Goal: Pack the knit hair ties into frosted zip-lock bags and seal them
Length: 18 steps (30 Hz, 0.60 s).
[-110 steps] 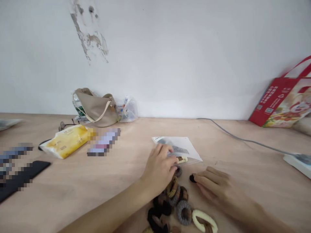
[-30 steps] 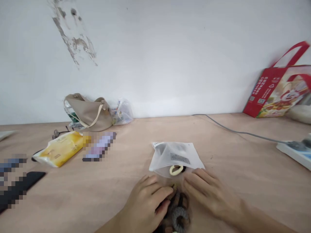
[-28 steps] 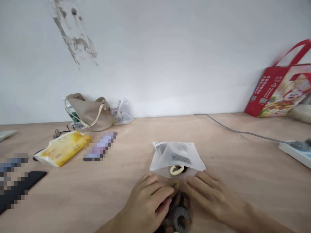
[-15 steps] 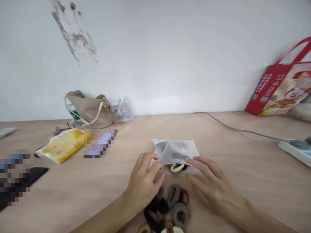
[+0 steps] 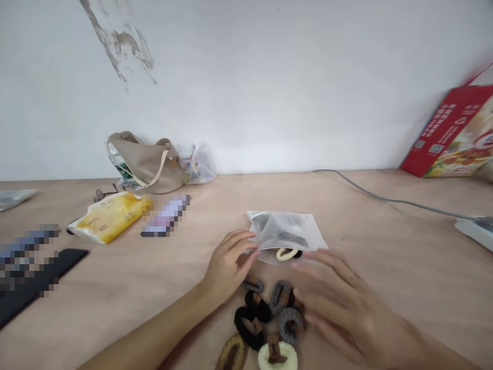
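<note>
A frosted plastic zip bag [image 5: 287, 231] lies flat on the wooden table, with a cream fabric hair tie [image 5: 287, 254] and a dark one [image 5: 297, 254] inside its lower edge. My left hand [image 5: 227, 266] rests at the bag's left corner, fingertips at its edge, fingers apart. My right hand [image 5: 331, 308], blurred by motion, hovers open beside a cluster of several fabric hair ties [image 5: 265, 324] in black, grey, brown and cream, just below the bag. Its fingers reach over the grey ones.
A beige shoulder bag [image 5: 146, 167], a plastic bag and a yellow packet [image 5: 110, 217] lie at the back left, near pixelated items and a black object. A red printed paper bag [image 5: 442, 131] leans on the wall at right. A grey cable runs to a white power strip [image 5: 473, 234].
My hands have drawn apart and away from the hair ties, uncovering them. The left hand now sits at the bag's corner, and the right has slid rightward. The view has tilted slightly.
</note>
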{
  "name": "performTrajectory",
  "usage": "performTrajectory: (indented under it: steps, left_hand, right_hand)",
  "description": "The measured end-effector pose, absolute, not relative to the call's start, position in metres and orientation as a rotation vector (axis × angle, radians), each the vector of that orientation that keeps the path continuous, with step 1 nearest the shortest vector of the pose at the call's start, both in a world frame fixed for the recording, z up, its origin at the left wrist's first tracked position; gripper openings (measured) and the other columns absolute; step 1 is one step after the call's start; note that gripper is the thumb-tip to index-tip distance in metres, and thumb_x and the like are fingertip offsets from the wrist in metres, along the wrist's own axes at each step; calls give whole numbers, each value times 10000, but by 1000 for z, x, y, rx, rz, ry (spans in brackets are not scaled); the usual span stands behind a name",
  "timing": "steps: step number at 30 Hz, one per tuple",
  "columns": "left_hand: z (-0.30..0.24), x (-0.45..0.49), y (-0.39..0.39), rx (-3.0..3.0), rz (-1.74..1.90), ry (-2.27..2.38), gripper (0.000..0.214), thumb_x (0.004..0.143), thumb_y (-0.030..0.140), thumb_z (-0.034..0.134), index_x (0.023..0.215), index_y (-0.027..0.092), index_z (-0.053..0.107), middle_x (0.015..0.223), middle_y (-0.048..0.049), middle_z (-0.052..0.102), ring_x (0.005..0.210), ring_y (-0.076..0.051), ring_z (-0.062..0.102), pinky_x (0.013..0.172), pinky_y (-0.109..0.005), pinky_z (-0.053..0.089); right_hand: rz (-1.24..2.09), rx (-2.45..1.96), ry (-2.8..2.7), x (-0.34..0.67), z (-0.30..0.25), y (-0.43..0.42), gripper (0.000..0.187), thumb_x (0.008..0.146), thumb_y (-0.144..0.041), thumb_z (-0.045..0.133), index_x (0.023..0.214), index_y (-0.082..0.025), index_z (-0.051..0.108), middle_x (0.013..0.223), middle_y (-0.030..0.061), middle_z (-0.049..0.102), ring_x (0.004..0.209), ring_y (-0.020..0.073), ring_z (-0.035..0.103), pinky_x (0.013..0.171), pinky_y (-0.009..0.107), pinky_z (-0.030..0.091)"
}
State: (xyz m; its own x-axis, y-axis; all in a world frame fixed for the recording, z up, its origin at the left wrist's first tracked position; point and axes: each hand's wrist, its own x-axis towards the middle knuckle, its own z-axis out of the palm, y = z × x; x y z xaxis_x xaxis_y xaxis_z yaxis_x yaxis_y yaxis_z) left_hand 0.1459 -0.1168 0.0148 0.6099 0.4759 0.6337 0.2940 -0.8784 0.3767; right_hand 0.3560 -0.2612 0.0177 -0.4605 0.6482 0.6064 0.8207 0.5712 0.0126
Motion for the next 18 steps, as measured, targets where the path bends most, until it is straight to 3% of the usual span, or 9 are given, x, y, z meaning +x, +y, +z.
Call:
performTrajectory:
  steps: [3,5,8,12,15,18]
  left_hand:
    - [14,148,-115,2548,1126,650,99,864,168,550,792,199,611,983,-65,706,1052,-214,613,911,-379,501]
    - [15,151,-115,2500,1126,675,103,876,173,537,788,197,585,997,-66,708,1077,-211,608,928,-383,491]
    - [15,156,-113,2437,1101,704,93,894,190,516,809,200,553,1041,-63,706,1103,-202,603,947,-381,482]
    - [15,159,-111,2390,1051,715,78,909,223,497,849,207,543,1093,-57,696,1126,-196,595,957,-373,477]
    - [15,158,-113,2380,1024,710,89,915,230,483,850,212,541,1097,-52,696,1123,-191,598,953,-360,478]
    - [16,156,-117,2399,1006,704,86,905,212,483,853,213,551,1088,-54,699,1104,-197,609,944,-362,482]
  right_hand:
    - [-411,-986,-2380,351,28,-270,169,920,-270,506,981,-226,658,1109,-4,677,1127,175,531,979,325,412]
    - [-489,-1002,-2401,347,28,-270,236,961,-263,433,946,-240,667,1130,-41,672,1118,167,537,962,308,416]
    - [-559,-1030,-2393,347,22,-267,318,976,-177,358,939,-212,672,1191,-26,644,1131,177,531,947,322,425]
    - [-591,-970,-2325,357,14,-261,235,939,-128,433,1048,-167,637,1164,35,658,1170,184,504,975,354,406]
    - [-695,-1112,-2161,364,11,-251,236,896,-73,475,1069,-155,612,1178,109,641,1251,250,432,974,452,389]
    - [-716,-1257,-2111,367,8,-246,263,880,-86,491,1097,-181,606,1253,126,588,1250,293,429,941,492,397]
